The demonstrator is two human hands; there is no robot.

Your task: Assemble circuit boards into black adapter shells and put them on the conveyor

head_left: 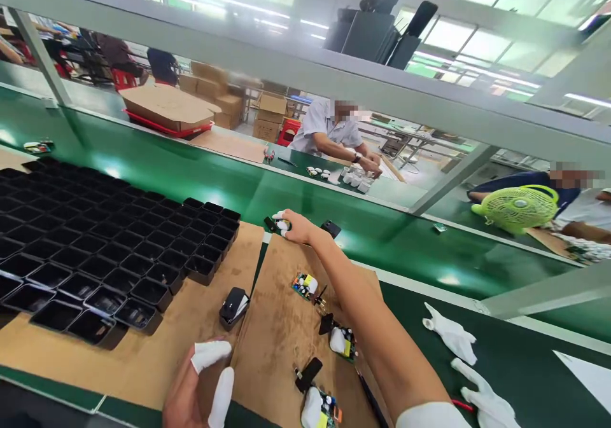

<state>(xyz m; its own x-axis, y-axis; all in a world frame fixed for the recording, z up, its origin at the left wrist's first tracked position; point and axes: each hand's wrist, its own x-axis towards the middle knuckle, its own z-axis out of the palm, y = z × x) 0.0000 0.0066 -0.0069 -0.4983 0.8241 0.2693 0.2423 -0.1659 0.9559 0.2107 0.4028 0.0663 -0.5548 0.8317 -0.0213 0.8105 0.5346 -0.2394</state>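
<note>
A white rail spans high beyond the box, a lone black one that serves here as the landmark. The green belt also runs beyond the box. To the box's left spreads a block of open black cases. Brown cardboard lies under and around the box: one sheet reaches left of it, another right. A person in a pale shirt sits beyond the box and the belt, hands at small white parts.

The right hand is beyond the box and to its right, fingers drawn close together at a small item on the belt; the item is mostly hidden, so whether it is gripped I cannot tell. The left hand is nearer than the box and to its left, thumb and finger apart, holding nothing visible. White covers show on fingertips of both.

Far right of the box, beyond the belt, stands a green fan. White gloves lie well right of the box. Three boards with black plugs lie right of it: one nearby, one farther right, one nearer the wearer.
</note>
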